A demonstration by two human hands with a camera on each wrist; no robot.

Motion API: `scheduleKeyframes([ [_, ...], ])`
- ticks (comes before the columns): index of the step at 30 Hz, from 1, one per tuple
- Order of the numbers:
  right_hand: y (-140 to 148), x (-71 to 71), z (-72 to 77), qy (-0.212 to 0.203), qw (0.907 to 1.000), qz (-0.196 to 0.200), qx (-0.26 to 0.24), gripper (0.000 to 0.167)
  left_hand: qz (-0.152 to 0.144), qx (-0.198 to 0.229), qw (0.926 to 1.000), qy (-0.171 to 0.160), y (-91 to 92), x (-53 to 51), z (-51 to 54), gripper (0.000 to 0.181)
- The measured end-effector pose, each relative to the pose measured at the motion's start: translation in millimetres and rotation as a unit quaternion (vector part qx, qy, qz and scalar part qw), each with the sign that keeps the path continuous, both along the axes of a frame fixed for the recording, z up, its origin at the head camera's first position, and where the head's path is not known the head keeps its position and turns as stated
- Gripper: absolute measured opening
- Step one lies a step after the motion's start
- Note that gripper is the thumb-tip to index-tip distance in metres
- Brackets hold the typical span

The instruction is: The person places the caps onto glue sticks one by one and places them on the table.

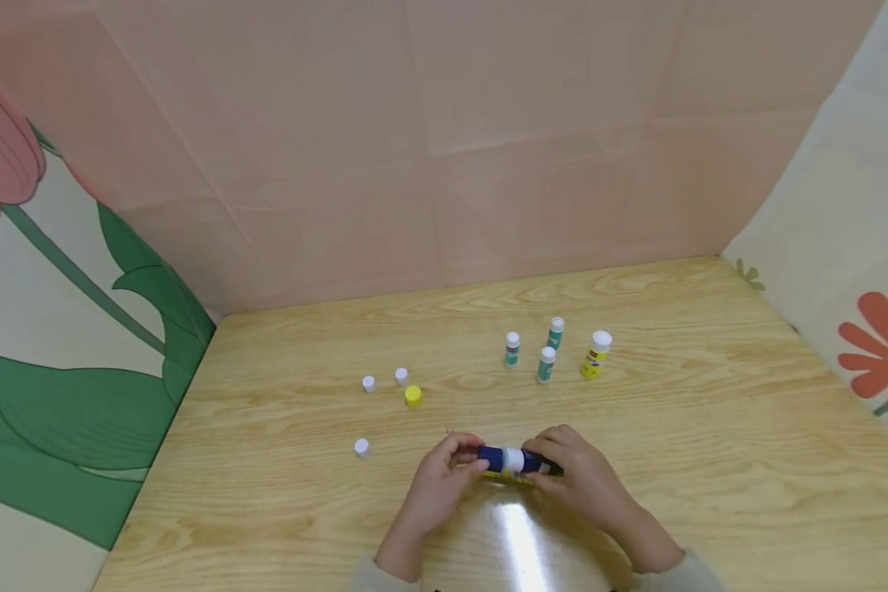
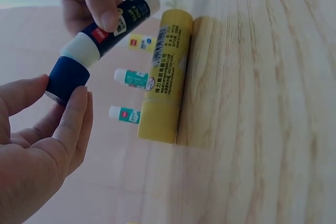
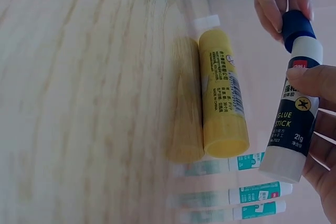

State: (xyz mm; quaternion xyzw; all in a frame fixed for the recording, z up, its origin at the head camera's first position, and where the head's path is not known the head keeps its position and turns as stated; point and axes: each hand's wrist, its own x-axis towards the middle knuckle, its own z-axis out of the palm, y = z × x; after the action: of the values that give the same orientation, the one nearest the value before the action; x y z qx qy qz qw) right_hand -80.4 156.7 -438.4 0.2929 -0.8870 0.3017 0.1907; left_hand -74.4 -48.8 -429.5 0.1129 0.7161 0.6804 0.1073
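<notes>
A navy glue stick (image 3: 294, 108) with a white base is in my right hand (image 1: 580, 477), its fingers wrapped round the body. My left hand (image 1: 444, 477) pinches the blue cap (image 2: 68, 80) by thumb and fingertips. The cap sits at the stick's end, and a white neck (image 1: 513, 460) shows between cap and label. Just beyond the hands a larger yellow glue stick (image 2: 165, 87) lies on its side on the table. Its yellow cap end faces left. The hands hide part of it in the head view.
Three teal glue sticks (image 1: 512, 352) and one yellow glue stick (image 1: 596, 356) stand uncapped at the back right, white tops up. Loose on the table's left are three white caps (image 1: 362, 447) and a yellow cap (image 1: 413, 396). A pink cloth (image 1: 429, 164) hangs behind the table.
</notes>
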Motion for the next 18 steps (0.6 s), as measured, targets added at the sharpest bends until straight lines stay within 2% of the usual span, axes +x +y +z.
scheduleKeyframes([
  [8,-1.1,1.5,1.4,-0.011,0.9999,-0.003,0.003,0.034,0.003,0.008,0.9997,-0.023,1.3,-1.9,-3.8,0.025],
  [18,-1.6,2.1,-0.2,-0.005,1.0,0.004,0.005,0.035,0.007,0.016,0.9998,-0.013,3.3,-0.1,-4.8,0.027],
])
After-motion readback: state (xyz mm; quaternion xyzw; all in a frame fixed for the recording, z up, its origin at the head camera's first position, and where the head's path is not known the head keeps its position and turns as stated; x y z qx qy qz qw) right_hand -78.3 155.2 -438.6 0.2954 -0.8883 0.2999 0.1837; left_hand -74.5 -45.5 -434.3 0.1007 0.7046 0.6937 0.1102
